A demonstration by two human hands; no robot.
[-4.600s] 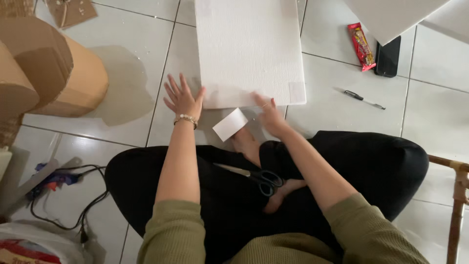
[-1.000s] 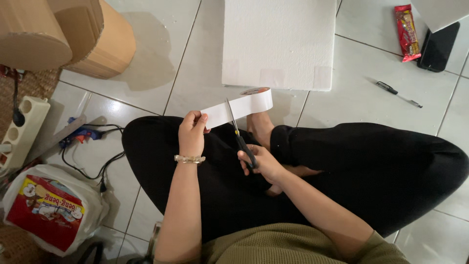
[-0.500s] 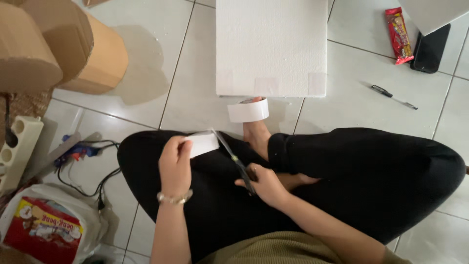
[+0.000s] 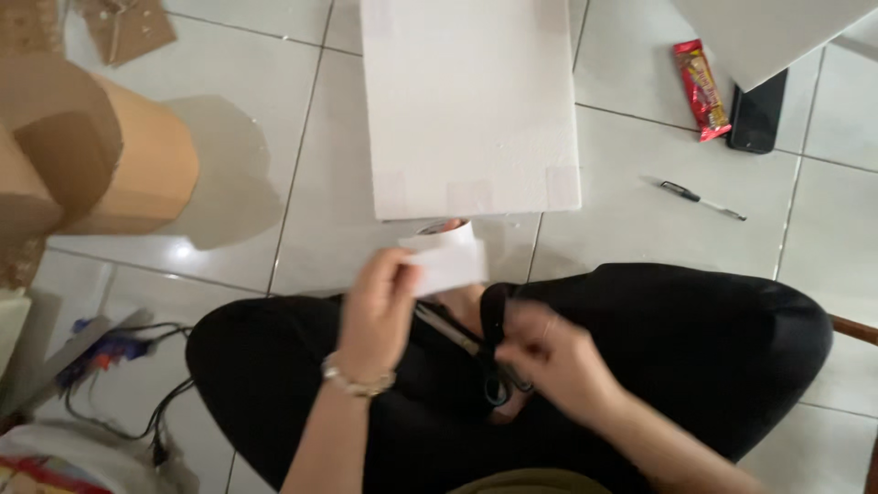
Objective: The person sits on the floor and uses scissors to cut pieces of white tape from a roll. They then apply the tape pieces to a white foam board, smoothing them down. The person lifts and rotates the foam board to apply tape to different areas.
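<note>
Far left there's a cardboard drum (image 4: 110, 165) sitting on the tiled floor (image 4: 274, 119), with some cables (image 4: 128, 357) nearer in. The left hand (image 4: 380, 306) is pinching a white strip (image 4: 450, 261), tape or paper by the look of it, by its left end, holding it up over the black-clad lap just in front of the big white foam board (image 4: 466, 101). That strip looks light and floppy, so I'd say gripping it near an end and keeping it taut is the way to go, otherwise it'll curl or fold. Just to the right, the right hand (image 4: 553, 361) is curled around black scissors (image 4: 489, 352), fingers in the loops I think, but it's blurry so I can't tell if the blades are apart. Far right on the floor: a pen (image 4: 702, 198), a red snack wrapper (image 4: 702, 89) and a dark phone (image 4: 757, 114).
</note>
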